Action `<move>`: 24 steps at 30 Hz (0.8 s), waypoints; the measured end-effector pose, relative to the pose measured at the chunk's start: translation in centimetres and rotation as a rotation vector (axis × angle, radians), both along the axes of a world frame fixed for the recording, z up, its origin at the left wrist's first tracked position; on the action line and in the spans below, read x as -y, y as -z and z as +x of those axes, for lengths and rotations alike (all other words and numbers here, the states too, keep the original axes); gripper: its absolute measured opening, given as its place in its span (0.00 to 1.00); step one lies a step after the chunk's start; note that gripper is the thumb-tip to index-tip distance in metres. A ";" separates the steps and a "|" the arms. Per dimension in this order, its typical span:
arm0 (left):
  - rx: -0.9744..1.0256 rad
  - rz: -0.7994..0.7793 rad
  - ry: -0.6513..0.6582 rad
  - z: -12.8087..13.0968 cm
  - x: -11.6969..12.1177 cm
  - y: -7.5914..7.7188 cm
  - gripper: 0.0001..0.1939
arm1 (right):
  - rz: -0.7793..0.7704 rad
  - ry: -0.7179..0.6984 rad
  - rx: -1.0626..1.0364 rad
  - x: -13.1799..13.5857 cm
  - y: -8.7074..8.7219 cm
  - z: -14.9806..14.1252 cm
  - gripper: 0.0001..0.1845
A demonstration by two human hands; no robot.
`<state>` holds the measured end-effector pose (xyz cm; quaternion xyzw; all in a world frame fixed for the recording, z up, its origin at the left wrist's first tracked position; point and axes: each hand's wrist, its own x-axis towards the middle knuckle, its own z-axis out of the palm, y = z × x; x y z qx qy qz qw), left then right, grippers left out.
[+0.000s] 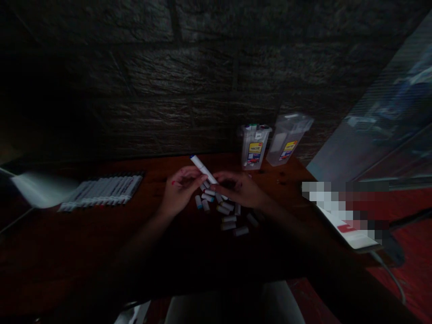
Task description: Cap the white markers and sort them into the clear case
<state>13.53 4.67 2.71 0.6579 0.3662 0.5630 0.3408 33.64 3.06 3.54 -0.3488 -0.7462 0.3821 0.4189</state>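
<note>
A white marker (204, 170) with a dark blue tip end slants between my two hands, over the table. My left hand (180, 189) is closed, its thumb and fingers pinching the marker near its middle. At the marker's lower end, my right hand (241, 186) is closed on it too, with the thumb along the near side. Beneath and in front of the hands lie several loose marker caps (228, 226), white with coloured ends such as blue and yellow. Some of these caps are partly hidden by my fingers.
A row of white markers (103, 191) lies side by side at the left, beside a white lamp shade (45, 189). Two clear plastic boxes (253, 148) with yellow labels stand near the stone wall (202, 81); one holds markers. White papers (357, 236) lie at the table's right edge.
</note>
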 end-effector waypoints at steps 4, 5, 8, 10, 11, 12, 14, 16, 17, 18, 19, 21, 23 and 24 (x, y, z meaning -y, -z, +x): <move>-0.031 -0.021 0.037 0.4 0.3 0.2 0.12 | -0.051 -0.029 -0.070 0.0 -0.5 -0.2 0.12; -0.041 -0.027 0.051 0.4 0.4 0.3 0.13 | -0.095 -0.022 -0.102 0.0 -0.6 -0.2 0.11; -0.085 -0.040 0.054 0.4 0.5 0.3 0.14 | -0.214 0.029 -0.192 -0.1 -0.9 0.0 0.11; -0.116 -0.028 0.030 0.4 0.5 0.3 0.14 | -0.259 0.043 -0.235 -0.3 -1.0 0.1 0.11; -0.133 -0.016 0.019 0.3 0.5 0.2 0.15 | -0.264 0.048 -0.252 -0.3 -1.0 0.2 0.12; -0.152 -0.003 0.010 0.3 0.6 0.2 0.15 | -0.259 0.054 -0.262 -0.4 -1.0 0.2 0.13; -0.193 0.022 -0.006 0.2 0.6 0.1 0.16 | -0.231 0.077 -0.273 -0.4 -1.1 0.3 0.17; -0.228 0.045 -0.020 0.0 0.6 0.2 0.16 | -0.207 0.095 -0.265 -0.4 -1.1 0.3 0.20; -0.242 0.057 -0.026 0.0 0.5 0.2 0.16 | -0.204 0.097 -0.260 -0.4 -1.2 0.3 0.20; -0.254 0.069 -0.033 -0.1 0.5 0.3 0.17 | -0.206 0.098 -0.262 -0.3 -1.3 0.3 0.21; -0.264 0.079 -0.042 -0.1 0.4 0.3 0.17 | -0.211 0.099 -0.272 -0.3 -1.4 0.3 0.24; -0.276 0.095 -0.070 -0.2 0.4 0.4 0.17 | -0.205 0.116 -0.313 -0.1 -1.8 0.4 0.31; -0.277 0.100 -0.106 -0.3 0.3 0.4 0.17 | -0.159 0.171 -0.350 0.3 -2.4 0.6 0.42; -0.273 0.098 -0.121 -0.4 0.3 0.4 0.17 | -0.116 0.217 -0.359 0.4 -2.9 0.9 0.47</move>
